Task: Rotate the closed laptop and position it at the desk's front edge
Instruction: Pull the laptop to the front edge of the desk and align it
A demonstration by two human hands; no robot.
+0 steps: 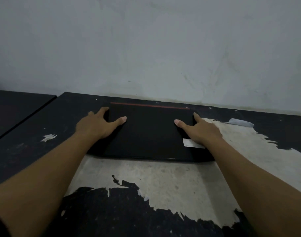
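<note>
A closed black laptop (149, 132) lies flat at the back of the desk (163, 182), close to the wall. A thin red strip runs along its far edge and a white sticker (189, 142) sits near its right front corner. My left hand (96, 124) grips the laptop's left side, thumb on the lid and fingers around the edge. On the right side my right hand (199, 130) holds it the same way, thumb on the lid. Both forearms reach in from the bottom corners.
The desk's black covering is peeled, with a pale bare patch across the middle and right. A loose flap of peeled covering (240, 122) curls up at the far right. A second dark desk (14, 108) stands to the left across a narrow gap. A grey wall (146, 48) rises directly behind.
</note>
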